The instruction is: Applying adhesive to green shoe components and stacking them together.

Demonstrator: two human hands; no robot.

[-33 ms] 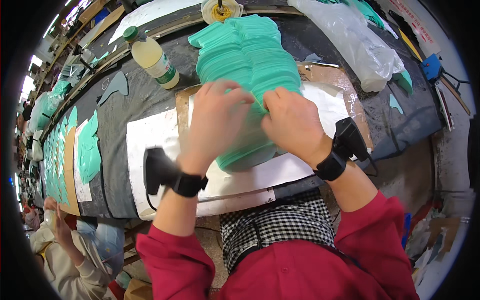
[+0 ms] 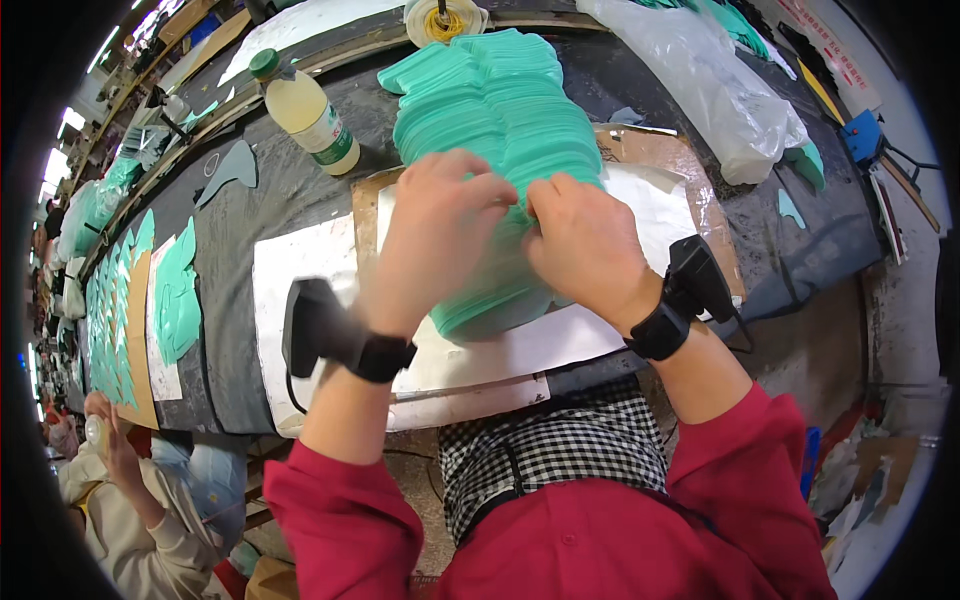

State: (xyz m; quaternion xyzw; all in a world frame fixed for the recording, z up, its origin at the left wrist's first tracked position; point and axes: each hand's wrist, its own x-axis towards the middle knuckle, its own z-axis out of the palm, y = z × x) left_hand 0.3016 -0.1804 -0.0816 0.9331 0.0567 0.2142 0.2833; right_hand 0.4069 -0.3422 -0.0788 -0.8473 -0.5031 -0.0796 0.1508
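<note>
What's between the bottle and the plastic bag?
In the head view, the stack of green pieces stands between the bottle and the plastic bag, with a grey scrap on the bag side.

A workshop's long, dark tabletop [image 2: 232,300] holds cut green pieces [image 2: 178,305] in quantity.
They lie in a thick stack [image 2: 495,110] at the middle and in rows [image 2: 108,335] at left; a translucent plastic bag [image 2: 705,90] is at far right, a co-worker [image 2: 140,515] at near left, and bright lights [image 2: 72,122] shine above the cluttered room at far left.
</note>
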